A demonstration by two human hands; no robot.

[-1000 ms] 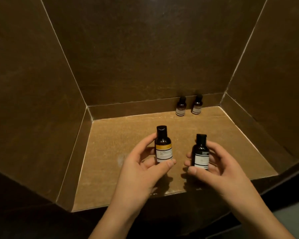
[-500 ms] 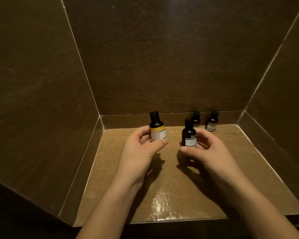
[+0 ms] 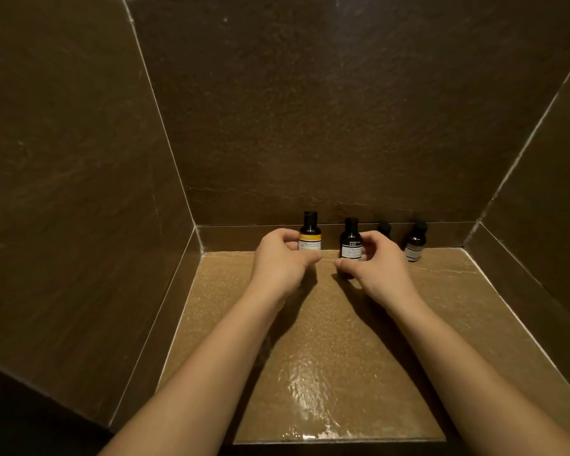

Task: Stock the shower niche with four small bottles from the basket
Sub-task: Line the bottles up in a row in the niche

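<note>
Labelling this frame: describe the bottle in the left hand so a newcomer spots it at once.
Look along the back wall of the niche, where four small dark bottles stand in a row. The leftmost one, the yellow-band bottle, is gripped by the left hand. It alone has a yellow band above its white label; the others have none.

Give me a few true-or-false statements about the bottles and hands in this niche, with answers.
1. Four bottles are in view. True.
2. The left hand holds the yellow-banded bottle. True.
3. The right hand is empty. False: it grips the white-label bottle.
4. The far-right bottle lies on its side. False: it stands upright near the back wall, untouched.
5. One bottle is partly hidden behind the right hand. True.
</note>
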